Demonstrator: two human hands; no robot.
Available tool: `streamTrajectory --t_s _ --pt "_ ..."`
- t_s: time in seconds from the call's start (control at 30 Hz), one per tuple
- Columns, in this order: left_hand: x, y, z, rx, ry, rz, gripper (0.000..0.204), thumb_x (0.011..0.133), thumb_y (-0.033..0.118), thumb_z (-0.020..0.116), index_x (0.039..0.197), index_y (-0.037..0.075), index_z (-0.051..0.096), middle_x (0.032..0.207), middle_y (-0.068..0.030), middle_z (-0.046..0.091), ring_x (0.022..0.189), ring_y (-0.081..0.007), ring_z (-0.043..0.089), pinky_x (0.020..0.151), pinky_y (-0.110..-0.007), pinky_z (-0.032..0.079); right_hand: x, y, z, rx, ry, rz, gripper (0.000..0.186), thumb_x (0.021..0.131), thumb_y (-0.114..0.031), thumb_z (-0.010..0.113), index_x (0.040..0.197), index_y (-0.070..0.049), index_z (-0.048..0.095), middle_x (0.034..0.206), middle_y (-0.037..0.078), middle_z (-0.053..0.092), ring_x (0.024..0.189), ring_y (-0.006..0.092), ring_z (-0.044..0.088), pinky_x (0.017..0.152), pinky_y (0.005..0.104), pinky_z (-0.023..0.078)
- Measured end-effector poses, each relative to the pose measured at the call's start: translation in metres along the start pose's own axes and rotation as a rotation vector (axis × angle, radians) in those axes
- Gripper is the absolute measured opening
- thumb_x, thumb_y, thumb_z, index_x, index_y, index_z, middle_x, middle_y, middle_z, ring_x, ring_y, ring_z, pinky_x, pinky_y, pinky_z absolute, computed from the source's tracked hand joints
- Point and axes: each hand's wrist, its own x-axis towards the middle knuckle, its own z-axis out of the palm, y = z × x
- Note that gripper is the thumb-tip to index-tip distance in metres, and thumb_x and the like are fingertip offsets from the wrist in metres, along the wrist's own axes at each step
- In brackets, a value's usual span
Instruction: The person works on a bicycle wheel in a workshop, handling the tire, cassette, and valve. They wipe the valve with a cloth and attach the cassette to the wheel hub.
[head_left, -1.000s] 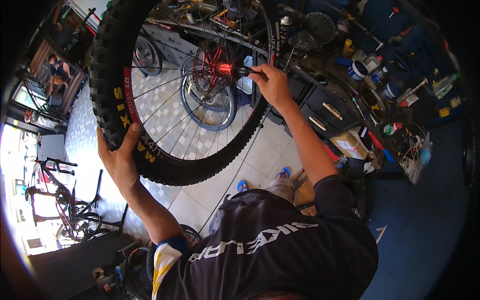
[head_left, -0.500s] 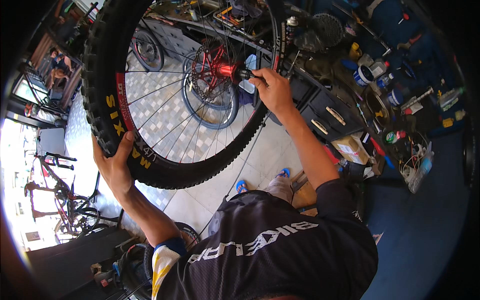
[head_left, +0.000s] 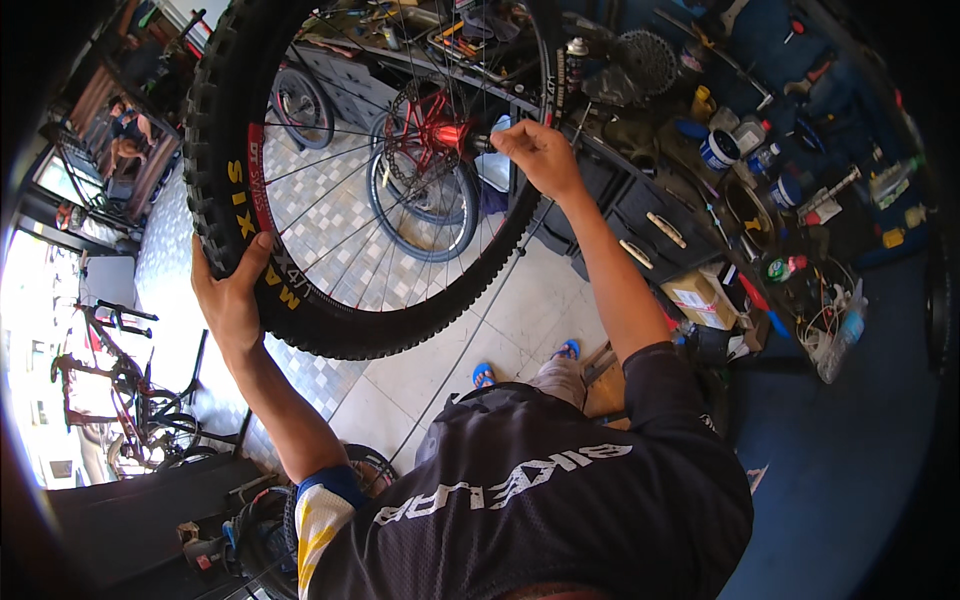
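Observation:
A bicycle wheel with a thick black knobby tire (head_left: 377, 341) stands raised in front of me, with yellow lettering on its sidewall. My left hand (head_left: 230, 300) is closed round the tire's lower left, thumb on the sidewall. At the middle sit a red hub (head_left: 449, 134) and a brake disc (head_left: 400, 150). My right hand (head_left: 535, 155) is closed at the hub's dark right end (head_left: 480, 142), fingertips pinched on it and partly hiding it.
A cluttered bench (head_left: 700, 180) with tools, tubs and bottles runs along the right, above drawers (head_left: 640, 230). Spare wheels (head_left: 420, 230) lean behind mine. Bicycles (head_left: 140, 390) stand at the left, a cardboard box (head_left: 700, 295) at the right. A person (head_left: 130, 140) sits at upper left.
The wheel and both hands dipped slightly half a second ago and are now a little higher again. My right fingers have shifted slightly on the hub's end; my left grip is unchanged.

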Motion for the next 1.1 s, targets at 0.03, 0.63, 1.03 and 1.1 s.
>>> streamTrajectory --t_s 0.03,0.63,1.03,1.1 --pt "-0.001 0.001 0.0 0.002 -0.001 0.0 0.048 0.085 0.01 0.084 0.126 -0.002 0.064 0.104 -0.0096 0.074 0.087 -0.0172 0.068 0.084 -0.031 0.054 0.003 -0.002 0.001 0.003 0.007 0.046 0.045 0.099 -0.044 0.076 0.082 -0.003 0.069 0.072 0.005 0.07 0.069 0.0081 0.063 0.064 0.0287 0.049" --pt "-0.002 0.008 0.006 0.039 0.035 0.004 0.046 0.086 0.012 0.084 0.126 -0.001 0.064 0.102 -0.0079 0.073 0.085 -0.0147 0.067 0.081 -0.029 0.053 0.057 0.021 0.042 0.191 0.085 -0.13 0.058 0.115 -0.054 0.03 0.121 -0.004 0.058 0.107 0.009 0.071 0.096 0.0166 0.064 0.088 0.0348 0.049" --pt "-0.003 0.009 0.009 0.064 0.073 -0.013 0.048 0.088 0.011 0.081 0.13 -0.003 0.063 0.107 -0.0088 0.072 0.091 -0.016 0.066 0.088 -0.03 0.051 0.057 0.025 0.049 0.197 0.148 -0.161 0.038 0.115 -0.046 0.038 0.108 -0.01 0.05 0.093 0.004 0.06 0.086 0.012 0.059 0.079 0.0291 0.045" --pt "-0.003 0.007 0.008 0.071 0.06 0.003 0.045 0.089 0.013 0.081 0.128 -0.003 0.064 0.107 -0.0079 0.072 0.091 -0.0159 0.065 0.088 -0.03 0.049 0.057 0.025 0.048 0.222 0.125 -0.098 0.038 0.115 -0.045 0.039 0.107 -0.01 0.05 0.092 0.003 0.059 0.086 0.0124 0.059 0.078 0.029 0.045"
